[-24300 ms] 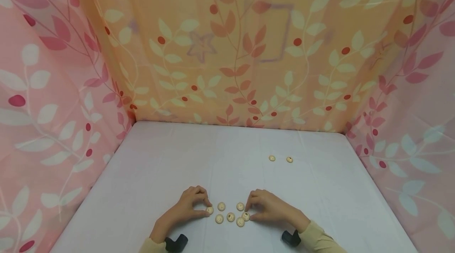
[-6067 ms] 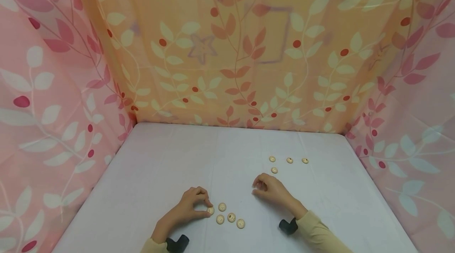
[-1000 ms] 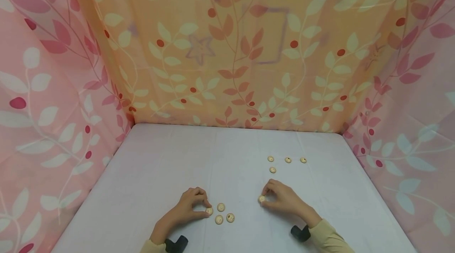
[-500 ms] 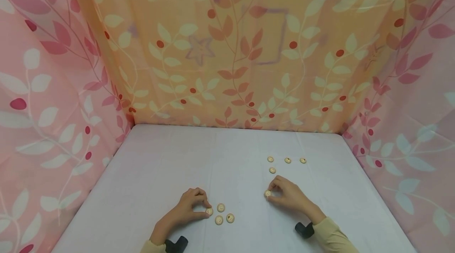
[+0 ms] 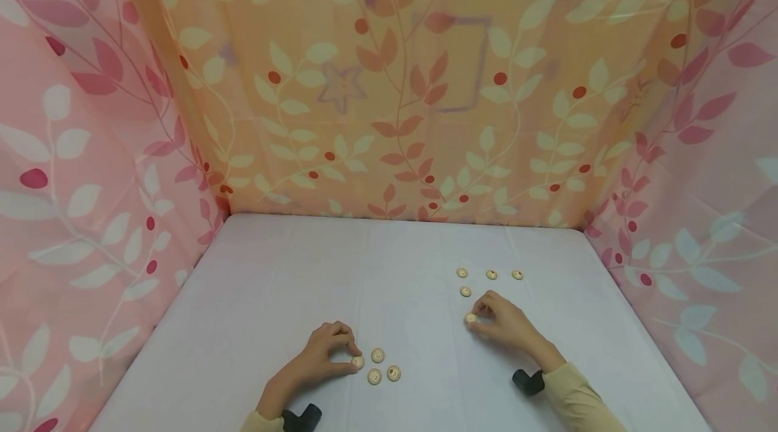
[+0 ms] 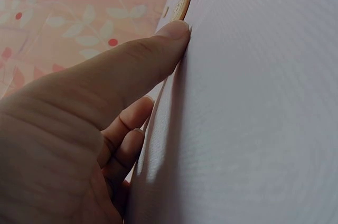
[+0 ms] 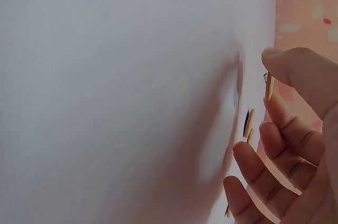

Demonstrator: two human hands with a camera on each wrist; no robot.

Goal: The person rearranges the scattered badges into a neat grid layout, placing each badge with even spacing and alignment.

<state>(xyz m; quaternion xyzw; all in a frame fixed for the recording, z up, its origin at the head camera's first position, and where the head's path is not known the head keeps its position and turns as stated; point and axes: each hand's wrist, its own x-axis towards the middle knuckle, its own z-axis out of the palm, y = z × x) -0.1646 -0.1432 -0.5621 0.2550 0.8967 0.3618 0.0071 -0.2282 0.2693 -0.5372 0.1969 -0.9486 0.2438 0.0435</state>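
Note:
My left hand [image 5: 328,352] rests on the table and pinches a small round wooden disc [image 5: 358,362] between thumb and fingertips. Close beside it lie three similar discs, one [image 5: 378,355] behind, one [image 5: 374,376] in front and one [image 5: 394,373] to the right with a dark mark. My right hand [image 5: 504,322] holds another pale disc [image 7: 270,86] by its edges, raised off the cloth in the right wrist view. Just beyond that hand lies a disc [image 5: 465,291], with a row of three behind it: left disc [image 5: 462,273], middle disc [image 5: 491,275], right disc [image 5: 517,275].
White cloth covers the table [image 5: 292,270]. Patterned curtains close it in: an orange one [image 5: 401,81] at the back, pink ones at the left [image 5: 91,182] and right [image 5: 699,216]. A black wrist device [image 5: 302,417] sits at the left wrist, another [image 5: 527,383] at the right.
Over the last second my right hand has carried its disc rightward and away from me, toward the far discs. Since the oldest frame, discs left the near group and two joined the far ones. Left hand unchanged.

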